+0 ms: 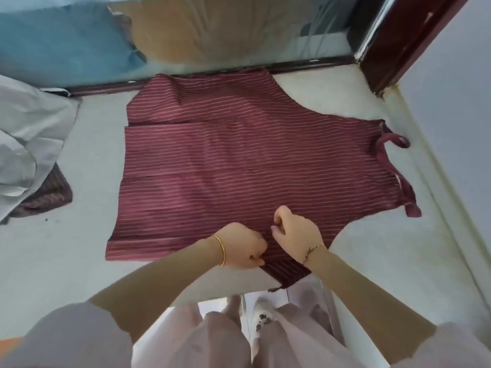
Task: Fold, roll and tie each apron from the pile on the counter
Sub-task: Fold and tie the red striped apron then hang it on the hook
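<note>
Fold step, barely started | striped apron (239, 160) spread flat on counter (79, 208) | left hand (241, 247), right hand (296, 231) at counter's near edge, fingers (279, 213) clamped on hem | next likely called for lifting hem evenly across

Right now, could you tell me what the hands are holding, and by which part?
The left hand and right hand both pinch the striped apron at its near edge, close together.
</note>
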Demonstrator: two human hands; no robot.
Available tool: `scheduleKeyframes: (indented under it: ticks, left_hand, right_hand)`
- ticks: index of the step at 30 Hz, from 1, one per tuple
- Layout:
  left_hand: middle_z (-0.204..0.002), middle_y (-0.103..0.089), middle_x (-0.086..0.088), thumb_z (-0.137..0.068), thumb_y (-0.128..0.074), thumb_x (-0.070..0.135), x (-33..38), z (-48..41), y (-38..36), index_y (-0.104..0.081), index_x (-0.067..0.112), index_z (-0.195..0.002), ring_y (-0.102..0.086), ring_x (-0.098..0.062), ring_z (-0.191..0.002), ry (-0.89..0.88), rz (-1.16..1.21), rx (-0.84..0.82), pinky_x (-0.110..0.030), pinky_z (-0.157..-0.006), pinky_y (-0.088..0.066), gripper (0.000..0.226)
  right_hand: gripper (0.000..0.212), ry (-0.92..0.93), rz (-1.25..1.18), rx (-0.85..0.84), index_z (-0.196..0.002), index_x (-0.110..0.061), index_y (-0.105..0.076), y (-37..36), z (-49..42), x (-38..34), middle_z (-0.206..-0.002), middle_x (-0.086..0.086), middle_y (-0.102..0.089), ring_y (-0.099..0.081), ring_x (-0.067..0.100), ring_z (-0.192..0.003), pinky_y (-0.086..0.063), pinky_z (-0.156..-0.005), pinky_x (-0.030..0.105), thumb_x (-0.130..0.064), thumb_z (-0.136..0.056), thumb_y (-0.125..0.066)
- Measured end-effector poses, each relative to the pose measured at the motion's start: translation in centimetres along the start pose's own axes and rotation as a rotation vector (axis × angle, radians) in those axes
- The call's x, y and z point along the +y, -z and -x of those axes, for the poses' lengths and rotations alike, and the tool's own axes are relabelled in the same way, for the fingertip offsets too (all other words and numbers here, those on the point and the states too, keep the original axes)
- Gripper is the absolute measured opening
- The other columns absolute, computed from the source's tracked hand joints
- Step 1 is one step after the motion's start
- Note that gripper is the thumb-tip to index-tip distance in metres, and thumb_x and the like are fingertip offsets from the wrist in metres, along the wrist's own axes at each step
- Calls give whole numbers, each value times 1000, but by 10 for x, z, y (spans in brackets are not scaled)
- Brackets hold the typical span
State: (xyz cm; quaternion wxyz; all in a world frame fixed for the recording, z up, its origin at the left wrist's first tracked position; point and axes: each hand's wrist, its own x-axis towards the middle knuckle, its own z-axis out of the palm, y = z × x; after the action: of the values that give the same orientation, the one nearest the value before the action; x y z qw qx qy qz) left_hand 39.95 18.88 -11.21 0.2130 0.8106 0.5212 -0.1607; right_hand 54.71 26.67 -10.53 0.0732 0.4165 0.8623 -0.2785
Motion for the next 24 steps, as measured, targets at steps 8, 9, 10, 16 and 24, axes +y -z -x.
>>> scheduleKeyframes:
  ticks: [8, 9, 10, 16, 24]
  left_hand:
    - [-83, -55, -2, -64, -79, 20, 41, 4, -44, -63, 22, -85, -53, -17, -59, 36, -143, 222, -22, -38, -34, 27]
    - [-79, -55, -2, -58, -82, 16, 46, 2, -46, -62, 22, -80, -52, -16, -57, 50, -159, 257, -20, -38, -30, 29]
    - [-77, -54, -2, -54, -83, 13, 47, 1, -47, -62, 21, -75, -52, -16, -57, 66, -167, 275, -20, -39, -29, 31]
    - [-65, -56, 0, -61, -76, 4, 67, -1, -28, -59, 14, -71, -53, -19, -57, 237, 6, 527, -24, -43, -42, 22]
    - [-72, -61, -2, -97, -42, 30, 75, 13, -1, -47, 11, -100, -56, -25, -65, 446, 236, 484, -29, -64, -33, 21]
  right_hand:
    - [31, 189, 136, -142, -115, -16, -58, -27, 64, 33, -121, -3, -52, -42, 15, -119, -41, -93, 28, -7, -87, -47]
    - [33, 215, 169, -140, -116, -15, -59, -31, 67, 37, -126, -3, -50, -37, 16, -126, -40, -97, 28, -7, -86, -48]
    - [35, 227, 200, -143, -119, -15, -59, -35, 65, 40, -129, -2, -49, -34, 16, -130, -39, -100, 28, -7, -86, -49]
    - [51, 220, 243, -90, -121, -21, -52, -31, 76, 37, -119, -5, -58, -46, 20, -119, -39, -98, 34, -50, -80, -55]
    - [28, 163, 135, 180, -105, -12, -67, 11, 63, 14, -111, 1, -56, -50, 19, -103, -46, -82, 30, -23, -95, -44]
